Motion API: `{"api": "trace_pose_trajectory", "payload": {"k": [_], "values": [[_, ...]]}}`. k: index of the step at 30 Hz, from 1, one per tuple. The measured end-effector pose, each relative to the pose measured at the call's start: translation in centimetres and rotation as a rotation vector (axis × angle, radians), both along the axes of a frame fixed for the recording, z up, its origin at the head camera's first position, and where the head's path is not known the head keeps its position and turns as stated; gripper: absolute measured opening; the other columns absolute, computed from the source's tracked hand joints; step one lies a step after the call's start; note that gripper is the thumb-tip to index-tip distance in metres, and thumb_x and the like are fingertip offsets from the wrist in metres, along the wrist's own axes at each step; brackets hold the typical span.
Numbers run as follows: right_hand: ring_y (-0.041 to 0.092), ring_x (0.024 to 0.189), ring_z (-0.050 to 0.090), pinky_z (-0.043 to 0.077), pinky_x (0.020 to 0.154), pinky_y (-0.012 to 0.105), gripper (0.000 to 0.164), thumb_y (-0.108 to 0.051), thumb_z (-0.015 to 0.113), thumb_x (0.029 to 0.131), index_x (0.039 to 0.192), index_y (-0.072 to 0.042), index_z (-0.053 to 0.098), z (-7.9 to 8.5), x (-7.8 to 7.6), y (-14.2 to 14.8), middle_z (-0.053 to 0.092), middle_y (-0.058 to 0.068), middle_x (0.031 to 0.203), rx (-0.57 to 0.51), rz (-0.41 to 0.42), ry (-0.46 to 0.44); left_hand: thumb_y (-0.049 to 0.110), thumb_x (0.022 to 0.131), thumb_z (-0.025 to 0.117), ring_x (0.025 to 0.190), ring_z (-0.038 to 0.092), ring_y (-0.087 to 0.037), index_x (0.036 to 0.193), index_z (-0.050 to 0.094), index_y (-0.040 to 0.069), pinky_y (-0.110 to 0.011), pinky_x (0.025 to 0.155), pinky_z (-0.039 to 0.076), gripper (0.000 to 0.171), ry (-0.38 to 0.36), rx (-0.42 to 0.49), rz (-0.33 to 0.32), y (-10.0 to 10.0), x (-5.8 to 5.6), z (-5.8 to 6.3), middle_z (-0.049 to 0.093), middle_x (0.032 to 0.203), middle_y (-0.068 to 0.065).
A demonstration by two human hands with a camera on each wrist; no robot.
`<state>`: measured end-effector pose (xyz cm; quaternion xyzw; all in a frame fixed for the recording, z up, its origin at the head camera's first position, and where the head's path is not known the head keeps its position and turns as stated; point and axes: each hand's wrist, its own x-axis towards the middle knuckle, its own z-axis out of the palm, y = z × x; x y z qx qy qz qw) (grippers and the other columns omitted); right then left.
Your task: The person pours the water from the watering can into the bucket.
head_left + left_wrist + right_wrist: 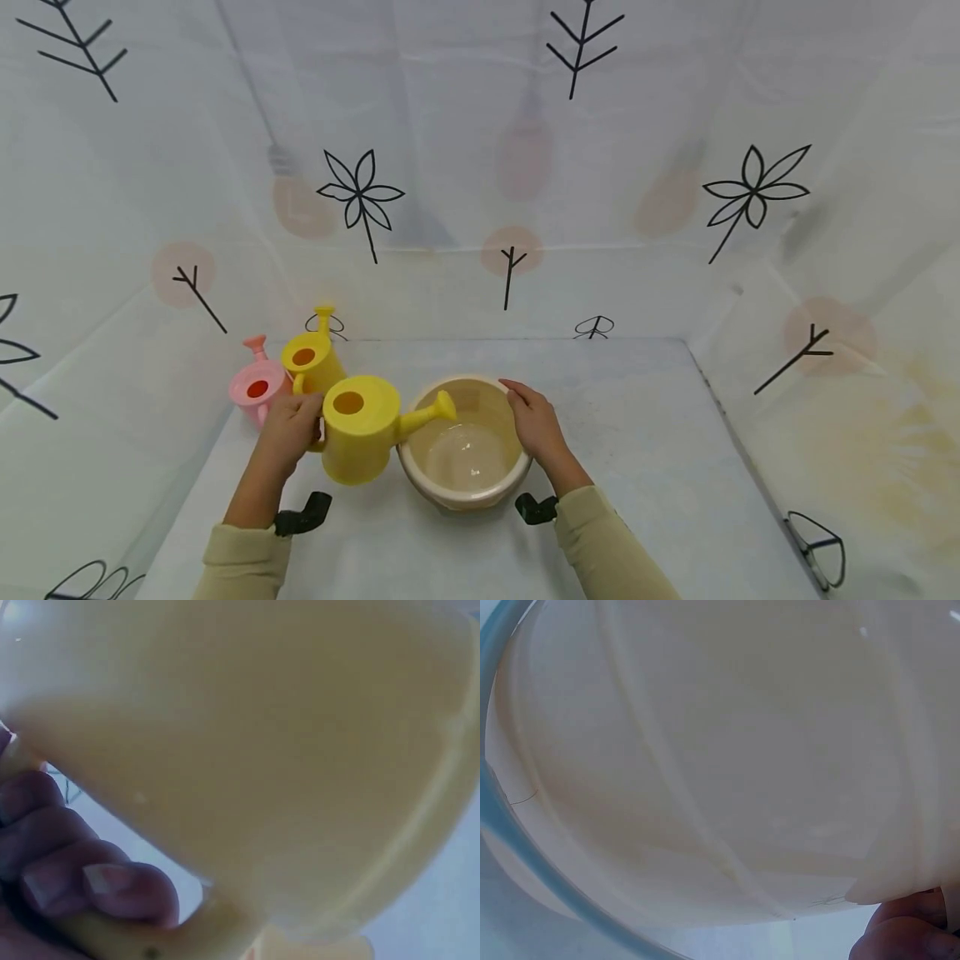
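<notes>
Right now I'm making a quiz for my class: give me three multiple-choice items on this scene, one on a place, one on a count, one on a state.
1. The held can's spout points over: A the bowl, B the pink can, C the table edge.
2. Watering cans in sight: A two, B three, C four.
3. The left hand: A lies flat, B grips a handle, C hangs idle.

A: the spout sits above the bowl rim. B: two yellow cans, one pink. B: fingers curl round the handle.
</notes>
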<state>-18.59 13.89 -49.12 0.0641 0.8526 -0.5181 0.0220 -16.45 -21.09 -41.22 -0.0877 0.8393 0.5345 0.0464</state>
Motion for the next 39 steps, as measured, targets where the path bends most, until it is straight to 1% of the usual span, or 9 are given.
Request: {"api": "trace_pose_trajectory", "payload": {"k": [4,11,17,23,27,29,31,34,39], "values": [[0.028,0.133,0.048,0.039,0.107,0.05,0.035,-0.035,0.04,0.103,0.134,-0.031,0.057,0.1,0.0,0.0,0.054,0.001,0.142,0.003,0.002,-0.001,0.023,0.099,0.042,0.059,0.05,-0.023,0.064,0.05,-0.001,-0.03,0.06,0.054,0.043,0.008,0.063,0.035,-0.7,-0.3,-1.0,0.049,0.059,-0.006],[0.029,0.132,0.049,0.041,0.105,0.051,0.035,-0.037,0.04,0.103,0.134,-0.031,0.057,0.3,0.0,-0.1,0.054,0.003,0.142,-0.006,0.004,-0.006,0.023,0.099,0.041,0.057,0.052,-0.025,0.061,0.054,0.003,-0.031,0.059,0.054,0.045,0.034,0.15,0.074,-1.8,-0.9,-3.1,0.053,0.058,-0.006],[0.029,0.13,0.051,0.042,0.104,0.051,0.036,-0.037,0.04,0.103,0.134,-0.031,0.057,0.2,0.0,-0.1,0.054,0.003,0.141,0.001,0.002,0.0,0.026,0.101,0.04,0.06,0.051,-0.022,0.064,0.053,0.004,-0.03,0.061,0.053,0.045,0.055,0.217,0.136,-2.2,-1.4,-4.6,0.05,0.058,-0.002],[0.028,0.13,0.051,0.042,0.104,0.05,0.035,-0.036,0.04,0.103,0.134,-0.031,0.056,0.1,0.0,0.0,0.054,0.003,0.142,-0.007,0.001,-0.002,0.026,0.099,0.041,0.06,0.05,-0.02,0.069,0.05,0.002,-0.028,0.061,0.051,0.04,0.039,0.194,0.215,-2.3,-2.6,-6.2,0.048,0.06,-0.001],[0.029,0.13,0.051,0.041,0.104,0.051,0.036,-0.037,0.04,0.103,0.135,-0.03,0.056,0.1,0.0,0.0,0.054,0.002,0.142,-0.01,0.002,-0.005,0.03,0.1,0.041,0.061,0.05,-0.019,0.069,0.051,0.004,-0.028,0.059,0.051,0.042,0.006,0.145,0.258,-2.2,-3.5,-7.4,0.049,0.061,-0.001],[0.029,0.13,0.051,0.042,0.104,0.051,0.037,-0.037,0.04,0.103,0.136,-0.029,0.055,0.1,0.1,0.0,0.053,0.002,0.142,-0.01,0.003,-0.007,0.033,0.1,0.041,0.061,0.05,-0.02,0.068,0.052,0.003,-0.028,0.057,0.05,0.044,0.007,0.123,0.273,-1.9,-3.8,-7.9,0.049,0.061,-0.001],[0.029,0.13,0.05,0.041,0.104,0.051,0.037,-0.038,0.04,0.103,0.136,-0.029,0.055,0.1,0.1,0.0,0.053,0.002,0.142,-0.012,0.004,-0.008,0.035,0.1,0.04,0.06,0.049,-0.019,0.068,0.051,0.003,-0.028,0.056,0.048,0.046,0.015,0.104,0.281,-1.6,-4.1,-8.4,0.049,0.061,-0.001],[0.028,0.129,0.051,0.043,0.103,0.05,0.037,-0.038,0.04,0.103,0.136,-0.031,0.055,0.1,0.1,0.0,0.053,0.002,0.143,-0.017,0.004,-0.012,0.038,0.101,0.038,0.06,0.047,-0.019,0.069,0.05,0.003,-0.028,0.054,0.045,0.049,0.043,0.115,0.282,-1.1,-4.4,-9.2,0.047,0.063,-0.002],[0.027,0.129,0.052,0.043,0.102,0.049,0.036,-0.039,0.04,0.103,0.135,-0.032,0.055,-0.1,0.1,-0.1,0.053,0.001,0.143,-0.024,-0.001,-0.014,0.048,0.103,0.032,0.065,0.045,-0.017,0.079,0.049,0.004,-0.026,0.058,0.043,0.052,0.038,0.119,0.259,-0.3,-5.1,-10.5,0.046,0.07,0.0]]}}
